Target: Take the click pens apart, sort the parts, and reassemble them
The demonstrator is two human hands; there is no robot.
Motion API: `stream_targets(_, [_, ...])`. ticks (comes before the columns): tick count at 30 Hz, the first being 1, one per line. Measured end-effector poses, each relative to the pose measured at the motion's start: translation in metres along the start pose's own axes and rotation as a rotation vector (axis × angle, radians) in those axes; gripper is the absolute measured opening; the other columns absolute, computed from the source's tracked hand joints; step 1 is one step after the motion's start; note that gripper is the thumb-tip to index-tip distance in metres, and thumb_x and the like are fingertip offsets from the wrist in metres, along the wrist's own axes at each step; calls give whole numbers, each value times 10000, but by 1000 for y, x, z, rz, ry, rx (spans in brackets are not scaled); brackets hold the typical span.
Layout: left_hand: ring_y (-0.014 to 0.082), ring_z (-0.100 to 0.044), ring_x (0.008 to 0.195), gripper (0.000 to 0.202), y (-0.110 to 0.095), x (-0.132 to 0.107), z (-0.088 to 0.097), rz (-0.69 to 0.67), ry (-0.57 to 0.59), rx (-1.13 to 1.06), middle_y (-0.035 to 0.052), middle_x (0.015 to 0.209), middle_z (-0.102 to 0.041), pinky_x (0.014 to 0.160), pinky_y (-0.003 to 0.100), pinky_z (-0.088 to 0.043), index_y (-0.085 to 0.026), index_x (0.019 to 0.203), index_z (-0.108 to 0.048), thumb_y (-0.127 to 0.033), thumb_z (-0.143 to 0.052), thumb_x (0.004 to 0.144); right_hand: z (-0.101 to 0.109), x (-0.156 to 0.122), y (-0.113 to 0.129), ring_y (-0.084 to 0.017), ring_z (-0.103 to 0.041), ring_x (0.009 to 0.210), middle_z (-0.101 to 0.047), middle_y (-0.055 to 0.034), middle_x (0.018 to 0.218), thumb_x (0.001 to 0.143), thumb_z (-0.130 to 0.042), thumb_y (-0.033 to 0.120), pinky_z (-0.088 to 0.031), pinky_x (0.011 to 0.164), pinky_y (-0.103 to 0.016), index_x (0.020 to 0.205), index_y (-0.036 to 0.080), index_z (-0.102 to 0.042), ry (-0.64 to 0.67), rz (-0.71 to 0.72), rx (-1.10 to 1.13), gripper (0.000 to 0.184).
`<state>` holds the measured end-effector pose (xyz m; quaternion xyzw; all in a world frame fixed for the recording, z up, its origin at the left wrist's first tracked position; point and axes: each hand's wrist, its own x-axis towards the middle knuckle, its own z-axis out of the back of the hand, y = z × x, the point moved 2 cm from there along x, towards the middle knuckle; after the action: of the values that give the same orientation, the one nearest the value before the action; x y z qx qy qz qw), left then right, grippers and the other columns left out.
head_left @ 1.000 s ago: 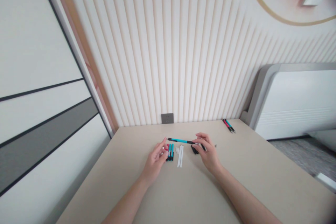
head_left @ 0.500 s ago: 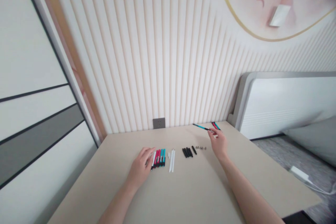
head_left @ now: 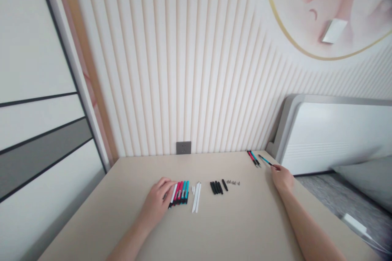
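Note:
My right hand is near the far right edge of the beige table and pinches a slim blue and black pen at its end. Just left of that pen lie a red pen and a blue pen together. My left hand rests on the table with its fingertips against a row of red, blue and white pen barrels. Something dark shows under its fingers, too hidden to name. Farther right lie white strips, black pen parts and small metal tips.
A grey wall socket sits on the ribbed panel wall behind the table. A pale bed frame stands beyond the table's right edge, with a grey floor below. Panelled cupboard doors run along the left side.
My right hand has moved right with the blue and black pen, and the pen now lies past the other pair. My left hand stays by the row of barrels.

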<state>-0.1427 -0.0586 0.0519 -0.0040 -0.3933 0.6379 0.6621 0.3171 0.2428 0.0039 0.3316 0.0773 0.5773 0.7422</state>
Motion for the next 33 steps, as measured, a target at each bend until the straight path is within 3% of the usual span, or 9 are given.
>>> stream_targets(4, [217, -618, 931, 290, 2, 2, -1, 24, 1, -25, 67, 988, -643, 847, 333, -507, -239, 1088, -683, -316, -433, 964, -18, 12, 7, -369, -654, 953, -717, -171, 1029, 815, -500, 393, -497, 763, -448, 1092, 184, -730, 58, -18, -59, 416])
stream_targets(8, [207, -621, 926, 277, 3, 3, -2, 56, 4, -36, 58, 983, -642, 840, 318, -506, -230, 1062, -681, -318, -438, 962, -27, 17, 7, -366, -619, 1055, -709, -154, 1062, 791, -530, 374, -460, 873, -495, 1133, 216, -710, 93, 13, -107, 417])
stream_targets(15, [209, -625, 912, 276, 2, 8, -2, 87, -25, -26, 53, 952, -649, 822, 315, -511, -215, 984, -691, -333, -445, 940, -27, 15, -5, -333, -618, 1076, -704, -137, 1082, 827, -479, 332, -453, 899, -469, 1194, 232, -673, 132, 56, -150, 427])
stream_targets(25, [204, -628, 851, 294, -2, 6, -1, 102, -1, -36, 55, 931, -664, 802, 326, -522, -218, 1014, -699, -354, -450, 938, -28, 14, 0, -320, -623, 1064, -711, -97, 1094, 851, -489, 337, -448, 892, -444, 1151, 265, -695, 167, 119, -129, 371])
stream_targets(33, [213, -626, 902, 279, -4, 6, -1, 116, 0, -61, 61, 936, -667, 824, 334, -508, -215, 964, -705, -338, -456, 935, -30, 17, -9, -328, -634, 1032, -715, -123, 1068, 853, -489, 334, -471, 849, -441, 1185, 210, -681, 168, 91, -118, 403])
